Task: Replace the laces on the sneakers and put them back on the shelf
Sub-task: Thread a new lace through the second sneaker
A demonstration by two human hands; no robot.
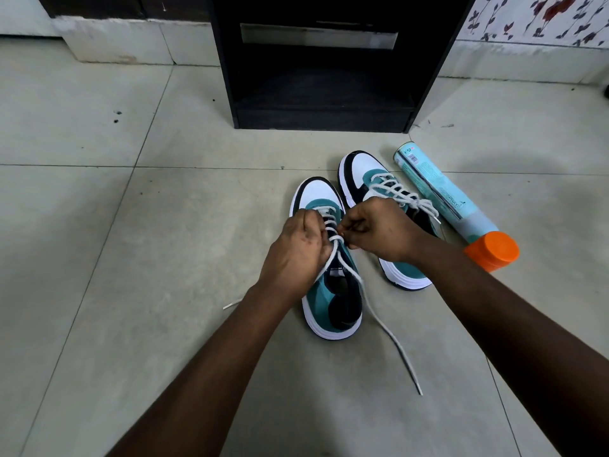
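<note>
Shelf unit (324, 77), black, its low open compartment holding nothing visible; two teal, white and black sneakers (329, 291) on floor tiles (131, 225) just before it. One spray can (441, 196) with orange cap lies beside the farther sneaker (365, 179), label reading "SPRAY". Left hand (293, 252) and right hand (379, 229) each pinch the white lace (375, 311) over the nearer sneaker.
</note>
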